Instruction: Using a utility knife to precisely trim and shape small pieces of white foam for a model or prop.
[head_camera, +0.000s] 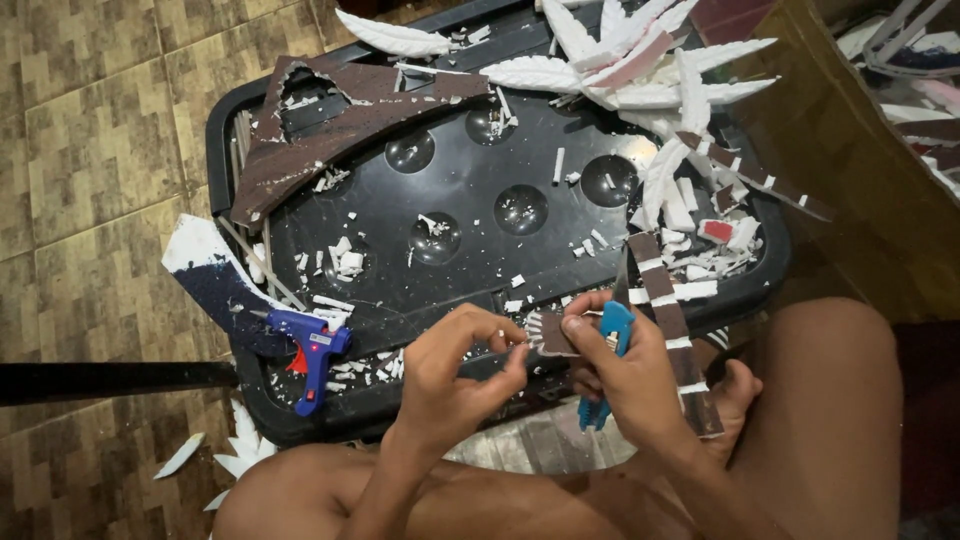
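My 2 hands meet just in front of the tray (230, 120), which rests on the floor (90, 150) ahead of my knees. My left hand (455, 365) and right hand (625, 365) pinch a small foam piece (550, 333) between them, and a cutter (610, 350) sits in my right. The glue gun (312, 350) lies on the tray's near left edge. A large triangular sheet (330, 130) lies across its far left, foam leaves (640, 70) across its far right, and a strip (672, 330) hangs over its near right rim.
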